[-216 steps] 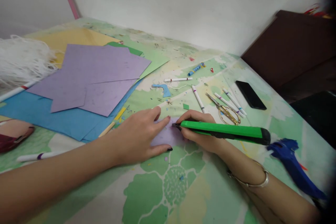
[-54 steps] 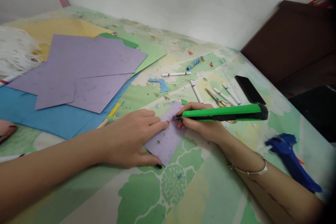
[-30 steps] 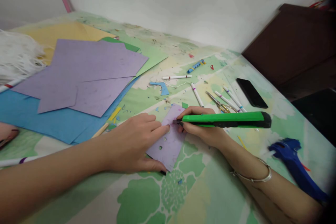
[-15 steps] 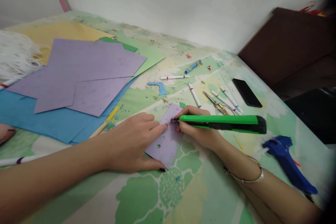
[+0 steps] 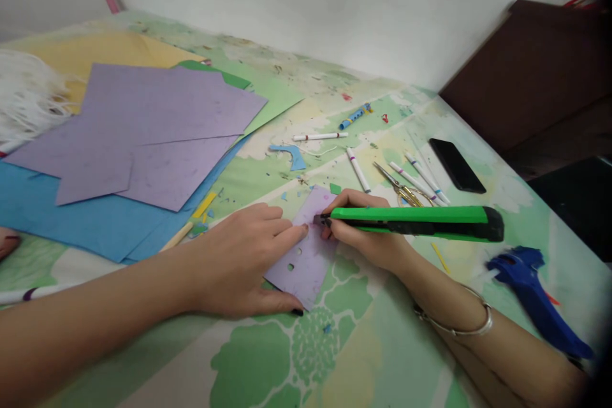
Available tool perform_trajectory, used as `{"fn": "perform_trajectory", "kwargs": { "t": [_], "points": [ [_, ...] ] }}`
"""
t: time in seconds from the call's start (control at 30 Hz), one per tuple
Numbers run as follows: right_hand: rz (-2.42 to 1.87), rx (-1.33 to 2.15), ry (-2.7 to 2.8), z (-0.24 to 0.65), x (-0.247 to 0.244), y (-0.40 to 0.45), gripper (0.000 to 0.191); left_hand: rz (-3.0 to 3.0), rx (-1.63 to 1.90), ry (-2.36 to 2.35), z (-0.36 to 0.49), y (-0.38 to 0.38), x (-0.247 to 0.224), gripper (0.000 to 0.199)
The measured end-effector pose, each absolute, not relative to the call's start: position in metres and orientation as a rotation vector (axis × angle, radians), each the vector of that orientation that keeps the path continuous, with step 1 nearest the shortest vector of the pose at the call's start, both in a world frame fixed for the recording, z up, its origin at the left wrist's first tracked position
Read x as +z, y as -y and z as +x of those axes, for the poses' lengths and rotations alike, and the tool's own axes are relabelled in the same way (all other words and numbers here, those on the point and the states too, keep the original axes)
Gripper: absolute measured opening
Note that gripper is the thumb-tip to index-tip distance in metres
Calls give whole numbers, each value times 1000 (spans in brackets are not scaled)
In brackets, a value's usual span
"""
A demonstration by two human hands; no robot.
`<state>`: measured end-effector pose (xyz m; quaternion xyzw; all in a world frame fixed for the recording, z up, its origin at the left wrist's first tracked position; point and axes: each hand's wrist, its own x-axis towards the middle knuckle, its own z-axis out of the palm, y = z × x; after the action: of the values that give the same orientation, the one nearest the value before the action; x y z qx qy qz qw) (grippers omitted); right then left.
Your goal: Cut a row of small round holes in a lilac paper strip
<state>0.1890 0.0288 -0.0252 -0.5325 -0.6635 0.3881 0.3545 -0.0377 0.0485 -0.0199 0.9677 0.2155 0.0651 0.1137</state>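
Note:
A small purple paper piece with a few cut holes lies flat on the table. My left hand rests on it, thumb spread out and index fingertip pressing close to the blade. Held like a pen in my right hand is a green utility knife. Its blade tip meets the paper just right of my left index finger, and its rear end points to the right. A small green paper scrap sits by the paper's far edge.
Gold-handled scissors, several white markers and a black phone lie beyond my right hand. A blue glue gun is at the right. Purple sheets cover blue sheets at the left, beside white string.
The view has shifted slightly, so things at the right sit a little farther right. Both hands keep their places on the paper, and the knife blade stays at nearly the same spot.

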Motion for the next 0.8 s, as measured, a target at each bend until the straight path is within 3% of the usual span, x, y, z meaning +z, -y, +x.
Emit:
{"fn": "perform_trajectory", "kwargs": {
  "t": [0.5, 0.8],
  "points": [
    [-1421, 806, 1828, 185, -22, -25, 6, 2847, 187, -662, -36, -48, -18, 64],
    [-1409, 914, 1739, 189, -25, -24, 10, 2944, 242, -756, -28, -39, -24, 64]
  ]
}}
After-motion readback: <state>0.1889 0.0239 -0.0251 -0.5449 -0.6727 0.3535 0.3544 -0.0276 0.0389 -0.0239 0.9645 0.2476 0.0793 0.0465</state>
